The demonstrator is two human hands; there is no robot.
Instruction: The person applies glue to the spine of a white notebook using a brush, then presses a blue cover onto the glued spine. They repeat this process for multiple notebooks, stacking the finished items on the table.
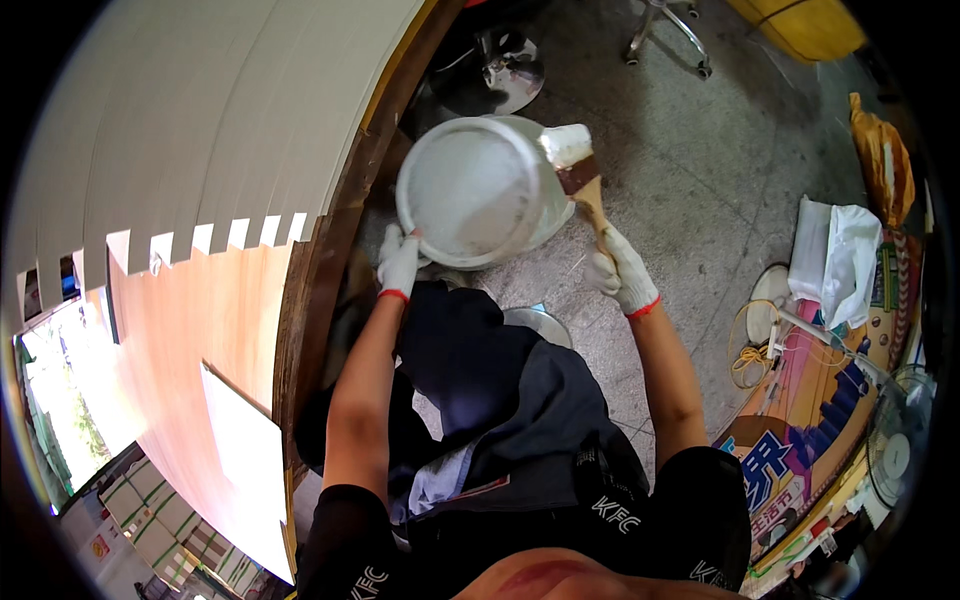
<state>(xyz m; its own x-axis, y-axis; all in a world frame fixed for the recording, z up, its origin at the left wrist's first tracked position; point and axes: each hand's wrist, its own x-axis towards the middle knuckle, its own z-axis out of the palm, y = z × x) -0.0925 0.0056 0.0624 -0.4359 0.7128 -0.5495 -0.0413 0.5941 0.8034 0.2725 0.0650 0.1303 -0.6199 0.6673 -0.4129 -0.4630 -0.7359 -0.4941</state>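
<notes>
My left hand (pixel 398 262), in a white work glove with a red cuff, grips the near left rim of a white plastic bucket (pixel 547 205). The bucket's round top faces me, tilted, with a cloudy whitish surface; whether that is a lid or the inside I cannot tell. In my right hand (pixel 622 272), gloved the same way, is a wide paintbrush (pixel 592 200), held by its wooden handle. The brush points up and away, its white bristle end near the bucket's right side. From this view I cannot tell whether the bristles touch the bucket.
On my left runs a wooden tabletop (pixel 220 310) with a dark edge, bearing grey strips (pixel 230 100) and a white sheet (pixel 245 440). A chrome stool base (pixel 505 80) stands beyond the bucket. At right are a white plastic bag (pixel 850 260), a yellow cord (pixel 750 365) and a printed board (pixel 800 410).
</notes>
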